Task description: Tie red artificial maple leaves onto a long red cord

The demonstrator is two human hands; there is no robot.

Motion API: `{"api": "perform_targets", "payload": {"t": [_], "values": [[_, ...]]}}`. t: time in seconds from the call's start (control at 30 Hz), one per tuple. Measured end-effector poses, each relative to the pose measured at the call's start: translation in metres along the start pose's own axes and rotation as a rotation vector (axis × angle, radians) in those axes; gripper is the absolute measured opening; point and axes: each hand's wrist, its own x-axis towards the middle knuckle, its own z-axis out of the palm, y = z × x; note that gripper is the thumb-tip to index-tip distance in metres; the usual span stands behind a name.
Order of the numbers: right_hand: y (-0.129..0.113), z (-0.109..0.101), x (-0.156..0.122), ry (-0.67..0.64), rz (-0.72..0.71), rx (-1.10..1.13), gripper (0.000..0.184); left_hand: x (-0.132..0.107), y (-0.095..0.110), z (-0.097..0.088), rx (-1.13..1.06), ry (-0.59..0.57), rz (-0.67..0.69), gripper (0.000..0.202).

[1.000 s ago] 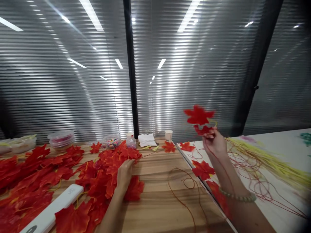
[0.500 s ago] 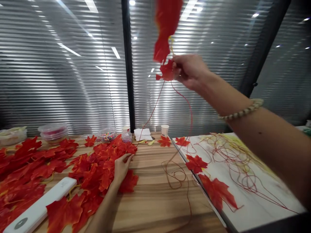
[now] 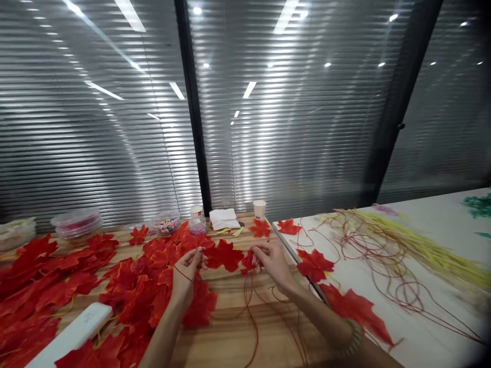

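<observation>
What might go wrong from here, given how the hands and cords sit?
1. The thin red cord hanging in loose loops below the right hand could knot.
2. The right forearm passes close to a large red maple-shaped leaf and might brush it.
3. The red strand crossing the left hand might snag.

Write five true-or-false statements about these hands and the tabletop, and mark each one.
1. A red leaf shows between the fingertips of the left hand and the right hand. True.
2. The beaded bracelet is on the left arm. False: the bracelet is on the right arm.
3. A paper cup stands to the right of the white tissue. True.
4. The long yellow bundle lies on the wood-grain surface. False: the yellow bundle lies on the white surface.
5. Several red leaves lie left of the left hand. True.
</observation>
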Motion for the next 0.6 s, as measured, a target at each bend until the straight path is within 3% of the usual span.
{"api": "perform_targets", "payload": {"t": [0.13,0.23,0.37,0.6], "values": [[0.015,0.007,-0.007,0.145,-0.021,0.106,0.029,-0.007,-0.019,0.011,0.035,-0.094,-0.091,0.042],[0.023,0.007,-0.012,0.203,0.019,0.156,0.031,-0.008,-0.026,0.015,0.054,-0.116,-0.105,0.037],[0.03,0.007,-0.02,0.168,0.068,0.171,0.035,-0.01,-0.019,0.019,0.003,-0.112,-0.178,0.034],[0.035,0.008,-0.024,0.149,0.029,0.169,0.033,-0.015,-0.02,0.021,-0.01,-0.142,-0.236,0.033]]}}
